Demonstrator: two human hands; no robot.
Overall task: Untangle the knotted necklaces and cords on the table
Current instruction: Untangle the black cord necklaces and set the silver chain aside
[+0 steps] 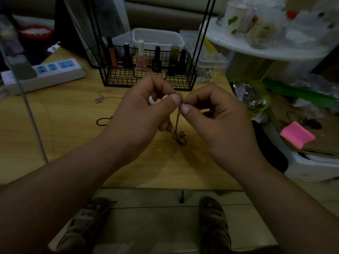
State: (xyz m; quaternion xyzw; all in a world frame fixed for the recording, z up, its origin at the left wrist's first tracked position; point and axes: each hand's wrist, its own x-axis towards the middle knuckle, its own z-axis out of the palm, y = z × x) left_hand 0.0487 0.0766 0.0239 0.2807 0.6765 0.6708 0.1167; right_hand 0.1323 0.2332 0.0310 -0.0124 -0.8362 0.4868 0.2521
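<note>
Left hand (145,110), right hand (218,116) pinch thin chain (177,120), tangled below.

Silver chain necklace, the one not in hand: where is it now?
In the head view, the silver chain necklace lies on the table left of the left hand, just before the black wire basket.

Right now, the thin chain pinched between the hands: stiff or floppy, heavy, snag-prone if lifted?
Probably floppy: the chain hangs straight down from the pinch of the left hand and right hand. Likely light, since fingertips alone carry it. Its lower end bunches in loops over the table, so it may snag.
</note>
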